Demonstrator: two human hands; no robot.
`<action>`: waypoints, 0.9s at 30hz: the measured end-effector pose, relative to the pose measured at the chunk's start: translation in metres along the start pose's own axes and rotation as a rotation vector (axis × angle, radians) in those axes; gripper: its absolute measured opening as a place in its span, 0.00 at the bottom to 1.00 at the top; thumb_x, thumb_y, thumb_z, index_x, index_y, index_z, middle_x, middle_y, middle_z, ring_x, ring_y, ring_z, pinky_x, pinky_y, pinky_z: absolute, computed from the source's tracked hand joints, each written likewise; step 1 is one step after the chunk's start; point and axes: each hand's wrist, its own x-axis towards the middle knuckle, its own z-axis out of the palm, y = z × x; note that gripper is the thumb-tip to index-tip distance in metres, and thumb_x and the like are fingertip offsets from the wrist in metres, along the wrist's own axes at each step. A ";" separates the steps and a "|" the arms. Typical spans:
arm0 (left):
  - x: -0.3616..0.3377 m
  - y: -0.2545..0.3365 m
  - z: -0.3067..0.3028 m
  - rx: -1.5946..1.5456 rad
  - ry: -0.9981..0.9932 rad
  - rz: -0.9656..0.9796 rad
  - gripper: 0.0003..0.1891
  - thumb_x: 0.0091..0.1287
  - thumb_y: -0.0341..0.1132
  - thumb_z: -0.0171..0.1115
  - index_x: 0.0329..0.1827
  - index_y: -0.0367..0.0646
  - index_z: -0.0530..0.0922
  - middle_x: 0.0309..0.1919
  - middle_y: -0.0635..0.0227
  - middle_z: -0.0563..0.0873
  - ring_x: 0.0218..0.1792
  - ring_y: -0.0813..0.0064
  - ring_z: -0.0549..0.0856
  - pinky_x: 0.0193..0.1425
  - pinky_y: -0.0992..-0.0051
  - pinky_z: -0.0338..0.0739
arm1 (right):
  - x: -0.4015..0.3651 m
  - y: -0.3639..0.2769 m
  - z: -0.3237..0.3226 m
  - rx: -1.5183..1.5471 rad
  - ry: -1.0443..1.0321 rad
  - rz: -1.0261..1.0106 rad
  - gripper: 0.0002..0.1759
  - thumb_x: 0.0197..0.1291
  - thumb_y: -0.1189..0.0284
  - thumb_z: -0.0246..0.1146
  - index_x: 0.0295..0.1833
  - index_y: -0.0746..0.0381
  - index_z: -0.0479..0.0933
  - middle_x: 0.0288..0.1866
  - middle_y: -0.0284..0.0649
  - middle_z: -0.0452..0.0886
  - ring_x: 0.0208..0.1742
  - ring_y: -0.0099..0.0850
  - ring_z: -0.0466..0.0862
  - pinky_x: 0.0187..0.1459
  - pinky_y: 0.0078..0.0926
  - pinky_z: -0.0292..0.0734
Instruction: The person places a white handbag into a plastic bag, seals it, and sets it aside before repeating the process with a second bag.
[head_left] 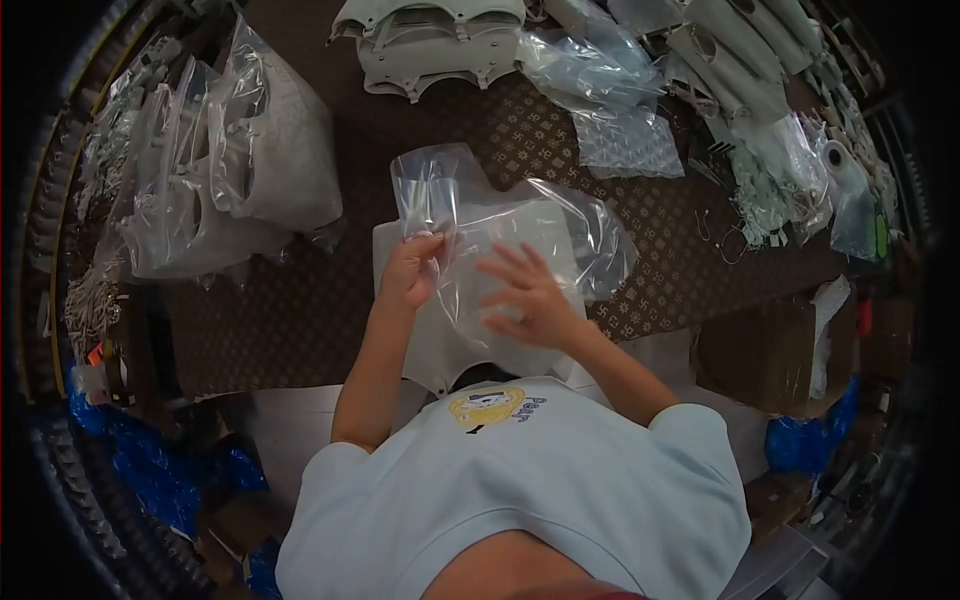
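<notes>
We're at the near edge of the table point(300, 320), and both hands are on 1 clear bag point(480, 215). It lies over a white part point(440, 350) right in front of us.

The left hand point(410, 270) is closed in a pinch, with thumb and fingers nipping the film at its left side. A loose flap of bag stands up above that grip. The right hand point(525, 297) is spread wide, fingers fanned and palm down, resting on the film with the part beneath it.

The part's near end shows bare and the far end sits behind plastic. We can't tell whether it is already in the bag's mouth or only lying under it.

We judge this to be the bagging step: finding and opening the mouth. The next move calls for separating the 2 layers at the pinch. The flat hand has to keep the part from sliding while the film is drawn along it.

Around us, bagged parts point(240, 170) pile up on the left. Bare ones point(430, 45) are stacked at the far side, with loose bags point(600, 90) beside them.
</notes>
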 end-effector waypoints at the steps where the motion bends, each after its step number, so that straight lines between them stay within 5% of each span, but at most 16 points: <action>1: -0.010 0.003 0.003 -0.193 -0.009 -0.009 0.22 0.59 0.24 0.54 0.58 0.41 0.69 0.44 0.58 0.81 0.44 0.67 0.82 0.51 0.72 0.77 | -0.006 0.011 -0.012 -0.010 0.118 0.131 0.20 0.50 0.62 0.66 0.48 0.56 0.75 0.63 0.46 0.67 0.67 0.41 0.63 0.66 0.48 0.52; 3: -0.027 0.010 0.003 -0.409 -0.040 0.001 0.21 0.59 0.23 0.53 0.57 0.41 0.71 0.42 0.58 0.81 0.41 0.68 0.83 0.48 0.72 0.79 | -0.016 0.049 -0.030 0.114 0.516 0.572 0.27 0.54 0.60 0.64 0.58 0.59 0.69 0.64 0.48 0.66 0.65 0.41 0.66 0.64 0.42 0.56; 5: -0.049 0.019 0.004 -0.457 -0.046 0.047 0.18 0.61 0.25 0.50 0.55 0.42 0.72 0.41 0.61 0.82 0.39 0.68 0.83 0.42 0.71 0.80 | -0.020 0.055 -0.047 0.646 0.688 0.985 0.37 0.58 0.54 0.60 0.67 0.63 0.57 0.66 0.51 0.62 0.64 0.42 0.66 0.64 0.37 0.57; 6: -0.057 0.022 0.002 -0.460 -0.042 0.057 0.18 0.61 0.25 0.50 0.55 0.42 0.72 0.41 0.61 0.82 0.39 0.68 0.83 0.42 0.71 0.80 | -0.039 0.078 -0.041 0.803 0.510 1.067 0.45 0.59 0.49 0.56 0.70 0.66 0.46 0.67 0.53 0.58 0.65 0.42 0.64 0.65 0.34 0.56; 8: -0.067 0.019 0.000 -0.479 -0.413 0.037 0.17 0.64 0.32 0.49 0.56 0.43 0.72 0.43 0.63 0.82 0.39 0.67 0.83 0.50 0.67 0.76 | -0.029 0.071 -0.023 0.707 0.356 1.043 0.46 0.58 0.48 0.56 0.70 0.67 0.47 0.66 0.53 0.58 0.66 0.42 0.63 0.65 0.35 0.56; 9: -0.068 0.016 0.002 -0.482 -0.420 0.041 0.17 0.64 0.32 0.49 0.56 0.43 0.72 0.43 0.63 0.82 0.39 0.67 0.83 0.50 0.67 0.76 | -0.022 0.069 -0.013 0.614 0.217 1.012 0.46 0.58 0.47 0.56 0.70 0.67 0.47 0.66 0.53 0.59 0.66 0.42 0.62 0.65 0.35 0.55; 10: -0.067 0.011 0.008 -0.622 -0.572 0.037 0.18 0.66 0.36 0.49 0.58 0.43 0.71 0.45 0.63 0.81 0.43 0.66 0.82 0.56 0.66 0.72 | -0.011 0.068 -0.006 0.380 0.193 0.928 0.44 0.55 0.51 0.61 0.69 0.65 0.52 0.60 0.53 0.66 0.61 0.40 0.69 0.61 0.34 0.62; 12: -0.069 0.000 0.012 -0.760 -0.752 0.037 0.19 0.67 0.41 0.48 0.59 0.44 0.70 0.47 0.63 0.80 0.47 0.66 0.80 0.61 0.64 0.68 | 0.020 0.040 -0.006 0.640 0.240 0.870 0.41 0.52 0.57 0.66 0.67 0.61 0.57 0.51 0.51 0.73 0.52 0.38 0.76 0.52 0.32 0.71; 14: -0.058 -0.027 0.009 0.942 -0.056 0.703 0.25 0.68 0.47 0.47 0.64 0.43 0.66 0.54 0.62 0.76 0.55 0.71 0.74 0.64 0.67 0.63 | 0.036 0.013 0.011 0.308 -0.102 0.767 0.38 0.50 0.62 0.68 0.65 0.57 0.61 0.44 0.47 0.76 0.43 0.35 0.79 0.43 0.29 0.75; 17: -0.029 -0.067 -0.003 0.608 -0.154 0.698 0.27 0.68 0.47 0.47 0.66 0.42 0.61 0.59 0.63 0.71 0.60 0.78 0.68 0.61 0.71 0.65 | 0.037 0.004 0.059 0.451 -0.020 0.717 0.29 0.52 0.62 0.66 0.60 0.54 0.67 0.38 0.41 0.79 0.37 0.34 0.80 0.40 0.29 0.75; 19: -0.056 -0.042 0.018 -0.077 -0.324 0.301 0.28 0.69 0.46 0.47 0.67 0.38 0.59 0.61 0.64 0.69 0.57 0.78 0.72 0.61 0.73 0.65 | 0.044 0.001 0.055 0.410 0.049 0.678 0.25 0.53 0.62 0.65 0.57 0.54 0.70 0.34 0.40 0.80 0.33 0.33 0.80 0.38 0.29 0.75; 20: -0.068 -0.030 0.024 -0.072 -0.330 0.320 0.28 0.69 0.46 0.47 0.67 0.38 0.59 0.61 0.64 0.69 0.57 0.78 0.72 0.61 0.73 0.65 | 0.048 0.002 0.051 0.347 0.018 0.741 0.21 0.53 0.62 0.65 0.53 0.54 0.73 0.30 0.39 0.81 0.31 0.34 0.81 0.36 0.30 0.75; 22: -0.085 -0.011 0.031 0.029 -0.319 0.227 0.37 0.67 0.62 0.36 0.68 0.39 0.56 0.55 0.65 0.72 0.50 0.71 0.77 0.55 0.76 0.70 | 0.056 0.010 0.043 0.286 -0.005 0.788 0.16 0.54 0.63 0.64 0.48 0.54 0.76 0.27 0.39 0.81 0.29 0.34 0.81 0.34 0.30 0.75; 26: -0.093 0.001 0.030 0.204 -0.208 0.346 0.31 0.68 0.55 0.45 0.63 0.38 0.64 0.48 0.65 0.78 0.47 0.74 0.78 0.58 0.71 0.69 | 0.076 0.032 0.021 0.041 0.162 0.665 0.10 0.55 0.65 0.63 0.40 0.58 0.79 0.27 0.39 0.82 0.29 0.31 0.83 0.31 0.26 0.74; 27: -0.097 0.007 0.035 -0.103 -0.434 0.328 0.32 0.67 0.58 0.44 0.60 0.38 0.68 0.43 0.64 0.79 0.47 0.71 0.78 0.58 0.65 0.68 | 0.082 0.035 0.017 0.000 0.183 0.669 0.10 0.55 0.65 0.63 0.39 0.58 0.79 0.27 0.39 0.82 0.29 0.31 0.83 0.31 0.26 0.74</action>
